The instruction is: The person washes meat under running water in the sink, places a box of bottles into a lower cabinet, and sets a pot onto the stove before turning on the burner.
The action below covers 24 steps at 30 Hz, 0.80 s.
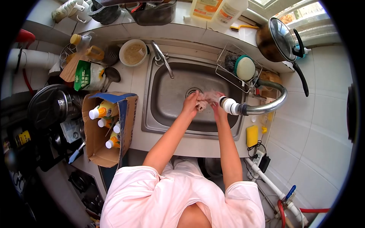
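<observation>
Two hands (191, 102) gripping pinkish cloth (203, 103) over sink (167, 108).

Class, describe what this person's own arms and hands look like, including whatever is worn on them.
Both arms come out of the short, loose, pale pink sleeves of a top. The left hand and right hand are ungloved, and neither wrist shows a watch or bracelet. The fingers are too small and partly hidden to rule out rings.

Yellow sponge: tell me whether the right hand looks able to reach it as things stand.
Probably yes: the yellow sponge sits uncovered on the counter beside the sink, though the right hand is busy with the pinkish item.
</observation>
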Tool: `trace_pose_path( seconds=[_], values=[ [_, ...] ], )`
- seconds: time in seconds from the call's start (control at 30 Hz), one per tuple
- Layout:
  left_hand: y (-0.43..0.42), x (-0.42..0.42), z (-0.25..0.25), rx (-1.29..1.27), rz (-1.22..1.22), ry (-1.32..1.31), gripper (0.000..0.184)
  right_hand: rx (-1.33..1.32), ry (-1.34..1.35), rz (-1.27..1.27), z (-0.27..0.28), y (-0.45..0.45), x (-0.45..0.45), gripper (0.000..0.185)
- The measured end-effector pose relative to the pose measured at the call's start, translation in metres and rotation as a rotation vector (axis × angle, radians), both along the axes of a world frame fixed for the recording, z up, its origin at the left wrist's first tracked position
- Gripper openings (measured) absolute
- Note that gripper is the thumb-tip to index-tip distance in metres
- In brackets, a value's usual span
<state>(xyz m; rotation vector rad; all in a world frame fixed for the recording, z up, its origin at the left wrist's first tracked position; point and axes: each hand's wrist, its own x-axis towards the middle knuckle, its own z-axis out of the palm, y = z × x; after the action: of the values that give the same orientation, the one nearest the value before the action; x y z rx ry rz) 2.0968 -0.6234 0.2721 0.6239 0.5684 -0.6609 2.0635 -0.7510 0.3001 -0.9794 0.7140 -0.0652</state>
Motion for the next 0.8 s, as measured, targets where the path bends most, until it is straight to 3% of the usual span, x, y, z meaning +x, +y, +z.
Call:
trace_pose_path(
  seconds=[0.1, 0.2, 0.27, 0.33, 0.37, 0.47, 0.57, 0.67, 0.7, 0.77, 0.8],
  values=[
    [-0.006, -0.005, 0.004, 0.122, -0.117, -0.165, 0.03, -0.035, -0.001, 0.219, 0.018, 0.017, -0.001, 0.016],
    [-0.004, -0.016, 0.045, 0.274, -0.181, -0.342, 0.035, -0.058, 0.128, 0.209, -0.015, 0.019, -0.006, 0.026],
    [0.014, -0.018, 0.059, 0.414, -0.217, -0.419, 0.036, 0.005, 0.078, 0.157, -0.041, 0.017, -0.003, 0.015],
    [0.042, -0.022, 0.048, 0.519, -0.157, -0.379, 0.035, 0.066, -0.006, 0.186, -0.025, 0.019, 0.011, 0.012],
    [0.057, -0.024, 0.041, 0.57, -0.127, -0.358, 0.034, 0.065, -0.013, 0.211, -0.019, 0.02, 0.019, 0.019],
    [0.099, -0.027, 0.033, 0.618, 0.067, -0.246, 0.029, 0.17, -0.082, 0.17, -0.031, 0.032, 0.037, 0.023],
    [0.125, -0.03, 0.029, 0.66, 0.192, -0.199, 0.024, -0.001, -0.061, 0.125, -0.066, 0.038, 0.058, 0.024],
    [0.14, -0.032, 0.034, 0.677, 0.186, -0.233, 0.023, -0.503, 0.053, 0.063, -0.147, 0.039, 0.092, 0.019],
    [0.142, -0.031, 0.041, 0.694, 0.195, -0.236, 0.022, -0.986, -0.032, 0.227, -0.227, 0.027, 0.1, 0.014],
    [0.148, -0.033, 0.041, 0.709, 0.215, -0.252, 0.02, -0.504, -0.22, 0.189, -0.26, 0.057, 0.117, 0.011],
    [0.152, -0.032, 0.04, 0.718, 0.225, -0.26, 0.02, -0.644, -0.257, 0.281, -0.24, 0.079, 0.118, 0.011]
  ],
)
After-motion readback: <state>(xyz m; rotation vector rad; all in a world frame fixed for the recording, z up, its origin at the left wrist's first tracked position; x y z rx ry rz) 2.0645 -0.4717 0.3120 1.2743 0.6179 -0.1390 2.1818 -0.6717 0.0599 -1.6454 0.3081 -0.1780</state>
